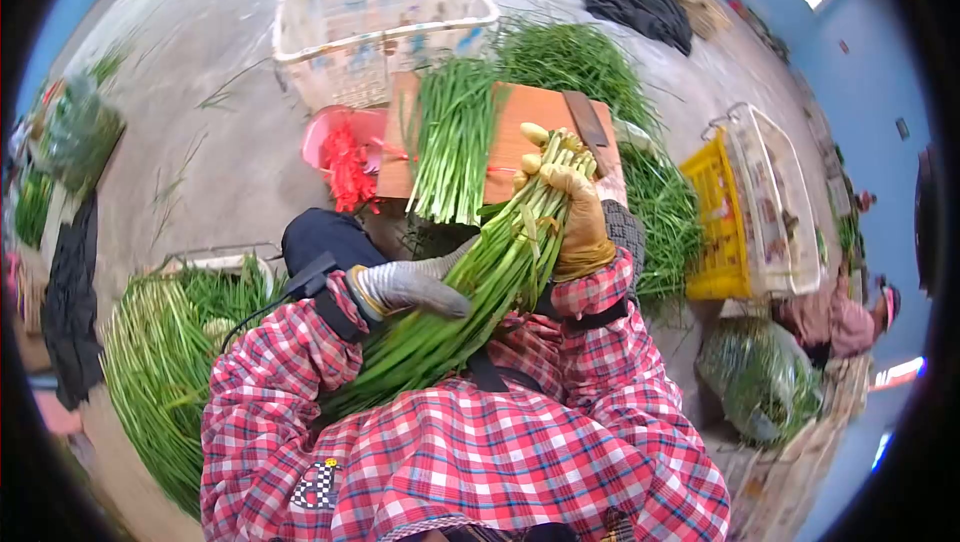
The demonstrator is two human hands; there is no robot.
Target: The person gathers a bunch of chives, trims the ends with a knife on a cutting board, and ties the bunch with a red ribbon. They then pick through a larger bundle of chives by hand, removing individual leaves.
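Observation:
My right hand, in a yellow glove, is closed around the pale stem end of a bunch of garlic chives. Its long green leaves slant down to the left across my lap. My left hand, in a grey glove with a striped cuff, lies over the leaves with its fingers stretched out; its edges are slightly blurred. In front of me, a second bunch of chives rests on an orange-brown board. A dark flat strip lies near the board's right edge.
Red ties spill from a pink container beside the board. Beyond stands a white crate. Loose chives lie in a heap behind the board and another pile at my left. A yellow crate stands right; a person sits farther off.

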